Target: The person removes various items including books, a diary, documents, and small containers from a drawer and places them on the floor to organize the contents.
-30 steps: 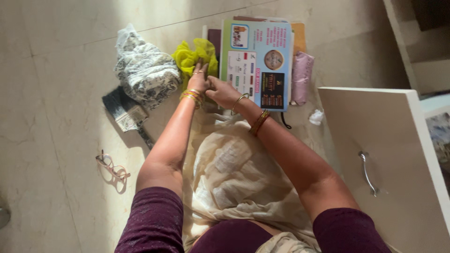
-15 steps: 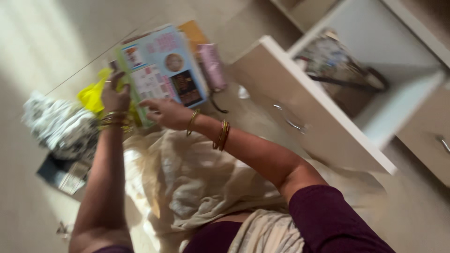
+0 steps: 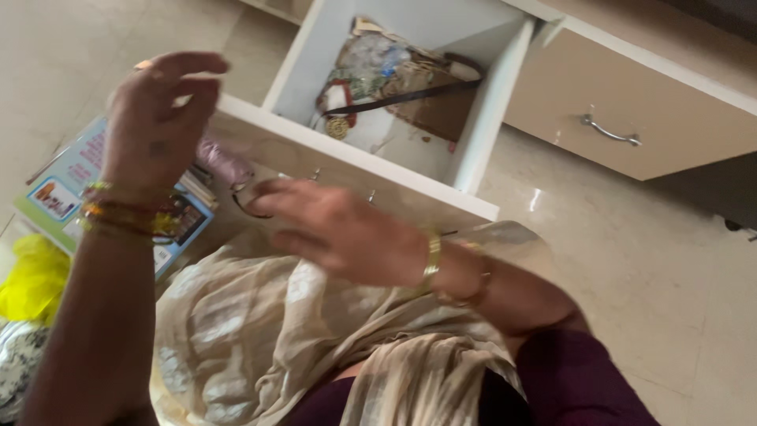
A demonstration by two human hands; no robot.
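While both hands hang raised over the lap, neither one grips anything: the left hand point(image 3: 158, 118) is lifted at about 10 o'clock in the head view, fingers loosely curled and apart, empty; the right hand point(image 3: 339, 229) sits near centre, palm down, fingers spread and pointing toward 9 o'clock, also empty. Open drawer point(image 3: 473, 150) lies at 12 to 1 o'clock from the right hand, its front panel edge running on a slant from upper left to lower right, just beyond the fingertips. Right hand is the nearer of the two to the drawer front; left hand overlaps the drawer's left corner in the picture, though depth there cannot be told. Inside the drawer, toward the back: a jumble with a dark strap point(image 3: 410, 93) lying roughly parallel to the front panel, a small red and gold round item point(image 3: 339, 110), and clear wrapping; details are blurred. Colourful booklet point(image 3: 71, 185) lies on the floor at 9 o'clock, under the left wrist, with a yellow cloth point(image 3: 31, 280) at 8 o'clock. Pale draped fabric point(image 3: 236, 331) covers the lap at 6 o'clock. Closed drawer with metal handle point(image 3: 607, 132) stands at 2 o'clock, with bare floor tile point(image 3: 631, 260) to the right.
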